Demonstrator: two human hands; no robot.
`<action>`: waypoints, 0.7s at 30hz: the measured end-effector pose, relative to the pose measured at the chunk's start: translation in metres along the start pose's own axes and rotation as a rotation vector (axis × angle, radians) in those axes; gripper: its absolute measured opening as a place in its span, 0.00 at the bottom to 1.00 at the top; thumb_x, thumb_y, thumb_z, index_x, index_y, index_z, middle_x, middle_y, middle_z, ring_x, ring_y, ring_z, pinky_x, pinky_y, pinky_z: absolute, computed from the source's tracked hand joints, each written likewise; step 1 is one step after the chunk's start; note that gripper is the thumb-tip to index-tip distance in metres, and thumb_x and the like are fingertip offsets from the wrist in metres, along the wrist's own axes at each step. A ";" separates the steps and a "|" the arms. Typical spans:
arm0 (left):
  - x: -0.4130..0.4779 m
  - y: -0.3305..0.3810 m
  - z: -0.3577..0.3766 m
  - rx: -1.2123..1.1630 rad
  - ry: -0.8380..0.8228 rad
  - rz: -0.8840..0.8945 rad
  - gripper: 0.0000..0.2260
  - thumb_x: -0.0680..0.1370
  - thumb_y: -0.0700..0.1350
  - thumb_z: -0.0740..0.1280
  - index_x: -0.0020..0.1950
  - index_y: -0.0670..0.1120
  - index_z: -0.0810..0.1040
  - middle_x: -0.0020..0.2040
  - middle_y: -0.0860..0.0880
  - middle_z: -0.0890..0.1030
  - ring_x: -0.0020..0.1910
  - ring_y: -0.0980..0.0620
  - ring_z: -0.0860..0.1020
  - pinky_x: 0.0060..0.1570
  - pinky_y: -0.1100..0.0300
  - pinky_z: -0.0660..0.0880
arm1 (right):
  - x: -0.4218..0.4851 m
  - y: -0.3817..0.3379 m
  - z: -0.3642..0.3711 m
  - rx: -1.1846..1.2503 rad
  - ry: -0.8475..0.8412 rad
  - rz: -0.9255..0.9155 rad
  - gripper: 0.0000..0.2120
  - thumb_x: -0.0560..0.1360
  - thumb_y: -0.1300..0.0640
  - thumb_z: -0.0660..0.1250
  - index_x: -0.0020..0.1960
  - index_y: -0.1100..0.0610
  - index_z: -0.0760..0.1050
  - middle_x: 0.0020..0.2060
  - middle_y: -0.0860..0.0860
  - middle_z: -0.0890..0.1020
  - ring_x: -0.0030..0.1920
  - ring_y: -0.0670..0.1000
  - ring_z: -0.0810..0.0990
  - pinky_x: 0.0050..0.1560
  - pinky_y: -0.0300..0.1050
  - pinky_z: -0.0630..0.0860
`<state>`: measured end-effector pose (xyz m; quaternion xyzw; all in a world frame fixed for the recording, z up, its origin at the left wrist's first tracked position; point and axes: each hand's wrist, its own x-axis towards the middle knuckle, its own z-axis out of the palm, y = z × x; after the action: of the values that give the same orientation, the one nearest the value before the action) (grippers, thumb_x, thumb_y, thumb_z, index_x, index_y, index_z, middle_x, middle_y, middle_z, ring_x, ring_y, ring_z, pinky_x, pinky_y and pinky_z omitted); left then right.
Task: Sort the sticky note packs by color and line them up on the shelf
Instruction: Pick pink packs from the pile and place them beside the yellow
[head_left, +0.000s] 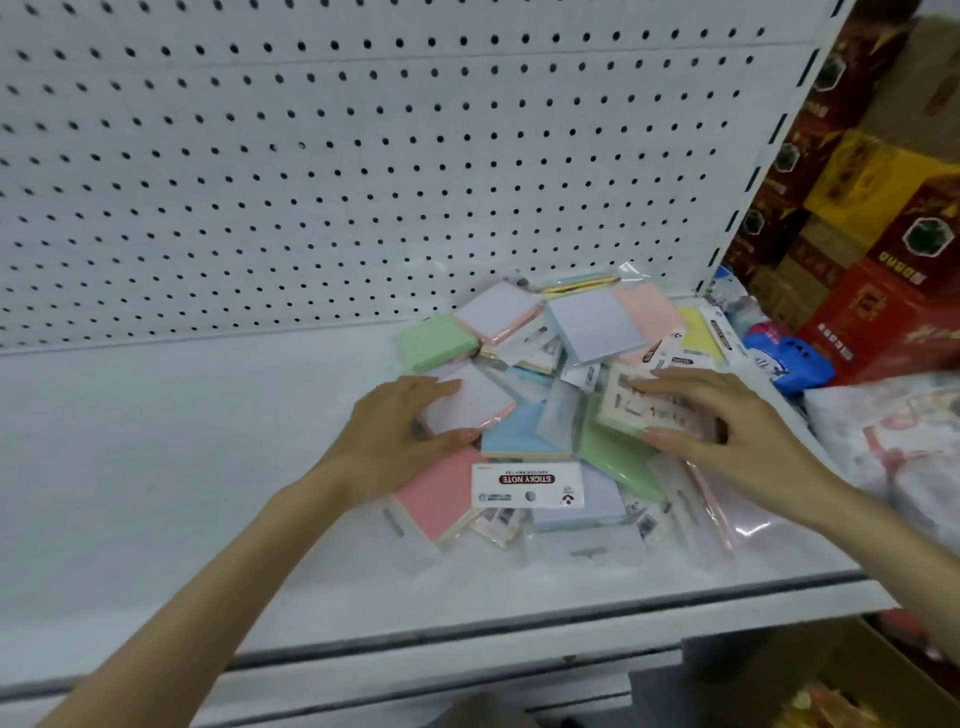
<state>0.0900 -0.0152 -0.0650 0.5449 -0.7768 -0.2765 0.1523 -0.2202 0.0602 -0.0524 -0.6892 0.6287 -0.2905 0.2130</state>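
Note:
A loose heap of sticky note packs in clear wrappers lies on the right half of the white shelf (156, 467). My left hand (395, 431) grips a pale lilac pack (470, 402) at the heap's left side, thumb below and fingers above. My right hand (727, 421) is closed on a pack lying label side up (644, 408) on the right. Around them lie a green pack (434, 340), a pink pack (441, 491), a blue pack (519, 431), a lilac pack (592, 322), a yellow pack (698, 332) and another green pack (618, 457).
A white pegboard wall (311, 156) backs the shelf. The shelf's front lip (467, 618) runs across below the heap. Red and yellow cartons (872, 208) are stacked to the right, with a blue packet (784, 358) and a plastic-wrapped bundle (893, 441) beside the shelf end.

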 end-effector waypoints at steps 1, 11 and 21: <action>-0.002 0.000 -0.001 0.003 0.015 -0.006 0.28 0.71 0.62 0.68 0.70 0.57 0.68 0.70 0.55 0.68 0.68 0.54 0.66 0.70 0.54 0.62 | 0.000 -0.002 -0.002 0.001 0.006 -0.030 0.20 0.67 0.32 0.66 0.58 0.33 0.73 0.62 0.37 0.73 0.67 0.43 0.67 0.67 0.47 0.63; -0.022 0.016 -0.017 -0.389 0.238 -0.023 0.37 0.64 0.62 0.75 0.70 0.61 0.67 0.55 0.53 0.81 0.41 0.49 0.82 0.42 0.61 0.79 | 0.008 -0.037 -0.016 0.514 -0.065 -0.023 0.13 0.67 0.47 0.75 0.52 0.42 0.81 0.52 0.39 0.82 0.56 0.42 0.78 0.51 0.32 0.74; -0.085 0.064 0.003 -1.463 0.139 -0.112 0.18 0.81 0.49 0.57 0.71 0.52 0.69 0.66 0.36 0.73 0.61 0.38 0.76 0.58 0.49 0.76 | 0.020 -0.082 -0.007 1.211 -0.525 0.514 0.14 0.74 0.48 0.68 0.51 0.59 0.77 0.47 0.53 0.81 0.48 0.54 0.81 0.43 0.27 0.76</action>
<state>0.0705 0.0813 -0.0241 0.3591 -0.3533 -0.6961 0.5116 -0.1634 0.0509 0.0095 -0.3265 0.4271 -0.3539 0.7654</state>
